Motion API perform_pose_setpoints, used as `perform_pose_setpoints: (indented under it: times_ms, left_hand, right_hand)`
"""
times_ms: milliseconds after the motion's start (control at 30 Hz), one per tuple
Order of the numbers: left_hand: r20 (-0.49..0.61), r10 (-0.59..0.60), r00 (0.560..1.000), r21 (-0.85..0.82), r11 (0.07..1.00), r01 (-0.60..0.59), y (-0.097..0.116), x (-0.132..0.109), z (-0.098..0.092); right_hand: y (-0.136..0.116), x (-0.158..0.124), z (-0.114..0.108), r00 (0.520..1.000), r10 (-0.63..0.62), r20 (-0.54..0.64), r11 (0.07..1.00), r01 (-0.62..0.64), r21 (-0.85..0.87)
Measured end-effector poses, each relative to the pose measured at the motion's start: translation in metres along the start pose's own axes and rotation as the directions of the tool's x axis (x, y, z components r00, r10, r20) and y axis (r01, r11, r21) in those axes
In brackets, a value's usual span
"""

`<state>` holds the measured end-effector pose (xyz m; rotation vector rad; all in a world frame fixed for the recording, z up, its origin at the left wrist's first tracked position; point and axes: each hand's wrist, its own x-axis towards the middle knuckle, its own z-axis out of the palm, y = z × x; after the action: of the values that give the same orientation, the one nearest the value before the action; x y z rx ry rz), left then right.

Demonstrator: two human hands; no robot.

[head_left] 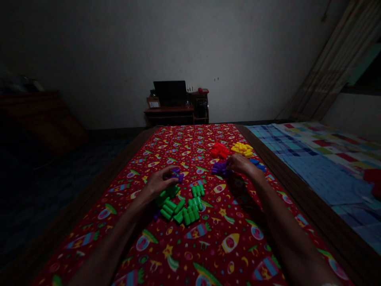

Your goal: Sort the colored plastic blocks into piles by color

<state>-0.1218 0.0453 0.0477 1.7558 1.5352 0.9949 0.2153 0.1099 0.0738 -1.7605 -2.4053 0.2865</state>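
Note:
My left hand [159, 182] is curved around small purple plastic pieces [180, 176] on the red cloth, thumb and fingers on either side of them. Just below it lie several green plastic pieces [190, 214], ridged and grouped in a loose cluster. My right hand [240, 163] has its fingers pinched together at the right edge of a purple pile [219, 169]; what is between the fingertips is hidden. Beyond that hand are a red pile [219, 151] and a yellow pile [242, 149]. Blue pieces [258, 165] show partly behind the right wrist.
A patterned red cloth [226, 214] covers the long surface with brown edges. To the right lies bedding [297, 159] in blue and checks. Against the far wall stands a desk [169, 113] with a dark monitor [171, 92]. A wooden cabinet [38, 119] is at left.

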Motion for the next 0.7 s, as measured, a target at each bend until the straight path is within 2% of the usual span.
perform_pose_setpoints:
  times_ms: [133, 200, 233, 300, 367, 467, 600, 700]
  left_hand:
    - [0.064, 0.036, 0.997, -0.075, 0.997, -0.032, 0.006, -0.005, 0.013]
    - [0.088, 0.067, 0.994, -0.100, 0.993, -0.058, 0.010, -0.008, 0.022]
    - [0.097, 0.081, 0.992, -0.104, 0.992, -0.071, 0.012, -0.010, 0.026]
    - [0.107, 0.102, 0.989, -0.101, 0.991, -0.091, 0.016, -0.014, 0.033]
    - [0.101, 0.104, 0.989, -0.116, 0.989, -0.093, 0.019, -0.017, 0.039]
    - [0.049, 0.081, 0.996, -0.174, 0.982, -0.071, 0.018, -0.016, 0.043]
    - [-0.066, 0.051, 0.997, -0.180, 0.982, -0.062, 0.015, -0.010, 0.047]
    - [-0.096, 0.076, 0.992, -0.175, 0.980, -0.092, 0.016, -0.008, 0.045]
  right_hand:
    - [-0.020, -0.010, -0.013, 0.990, -0.006, -0.138, 1.000, 0.007, 0.012]
    - [-0.042, -0.017, -0.013, 0.976, -0.131, -0.173, 0.976, 0.157, 0.150]
    - [-0.055, -0.020, -0.010, 0.959, -0.226, -0.171, 0.934, 0.263, 0.242]
    - [-0.078, -0.024, 0.001, 0.897, -0.418, -0.145, 0.808, 0.439, 0.393]
    - [-0.094, -0.024, 0.015, 0.837, -0.536, -0.111, 0.727, 0.524, 0.443]
    - [-0.098, -0.021, 0.026, 0.818, -0.571, -0.069, 0.726, 0.542, 0.423]
    - [-0.093, -0.017, 0.025, 0.794, -0.608, 0.010, 0.709, 0.538, 0.457]
    - [-0.092, -0.018, 0.020, 0.824, -0.564, -0.048, 0.759, 0.540, 0.363]
